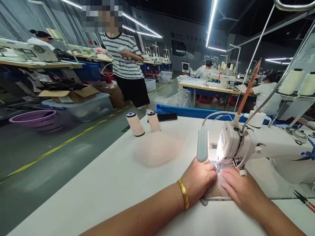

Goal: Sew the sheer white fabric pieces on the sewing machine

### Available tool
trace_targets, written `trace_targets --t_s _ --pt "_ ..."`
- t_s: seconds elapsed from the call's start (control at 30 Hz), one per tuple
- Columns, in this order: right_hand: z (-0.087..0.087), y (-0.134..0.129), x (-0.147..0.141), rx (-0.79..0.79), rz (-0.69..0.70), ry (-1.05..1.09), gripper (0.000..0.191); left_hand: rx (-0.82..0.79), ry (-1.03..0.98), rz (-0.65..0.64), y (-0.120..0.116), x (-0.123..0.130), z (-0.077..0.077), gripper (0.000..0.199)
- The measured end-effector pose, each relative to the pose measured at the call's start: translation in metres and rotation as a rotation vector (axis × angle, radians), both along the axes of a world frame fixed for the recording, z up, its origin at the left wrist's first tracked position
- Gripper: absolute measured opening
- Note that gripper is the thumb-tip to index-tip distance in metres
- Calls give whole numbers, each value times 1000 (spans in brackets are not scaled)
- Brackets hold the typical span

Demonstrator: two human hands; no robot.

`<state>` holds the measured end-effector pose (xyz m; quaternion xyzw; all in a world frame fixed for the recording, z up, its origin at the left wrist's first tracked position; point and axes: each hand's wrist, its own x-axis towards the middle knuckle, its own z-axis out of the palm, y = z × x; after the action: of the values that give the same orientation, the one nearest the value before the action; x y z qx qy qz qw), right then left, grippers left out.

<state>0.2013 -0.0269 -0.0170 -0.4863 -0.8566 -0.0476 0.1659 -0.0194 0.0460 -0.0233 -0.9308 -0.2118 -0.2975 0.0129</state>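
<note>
- In the head view, the left hand lies at the near side of the needle area, fingers curled down; whether they pinch the pale cloth is hidden, so I cannot tell.
- The right hand rests across from it, fingers extended over the cloth, thumb apart from them, seemingly pressing rather than gripping.
- The cloth lies between both hands, just before the needle of the white sewing machine; a hand on each side probably keeps it flat and steers it.
- A slim lamp on a bent neck hangs beside the needle, presumably to light the stitching point.
- Red-handled snips lie at the far right, likely kept within the right hand's reach.
- The white counter carries a sheer, pale heap, and two thread cones stand near its far edge, by a dark flat object.
- Beyond, a person in a striped shirt stands on the grey floor, with a purple basket and other sewing stations around.
</note>
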Motion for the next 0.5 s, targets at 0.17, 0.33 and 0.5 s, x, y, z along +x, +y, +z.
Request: trace_targets --t_s 0.17,0.33,0.5 --pt "-4 0 2 2 -21 -2 28 -93 -13 12 0 -2 3 20" --pt "-4 0 3 6 -11 40 31 -275 16 117 5 -1 -1 14" --pt "-5 -4 4 26 7 73 30 -269 143 220 6 3 0 36"
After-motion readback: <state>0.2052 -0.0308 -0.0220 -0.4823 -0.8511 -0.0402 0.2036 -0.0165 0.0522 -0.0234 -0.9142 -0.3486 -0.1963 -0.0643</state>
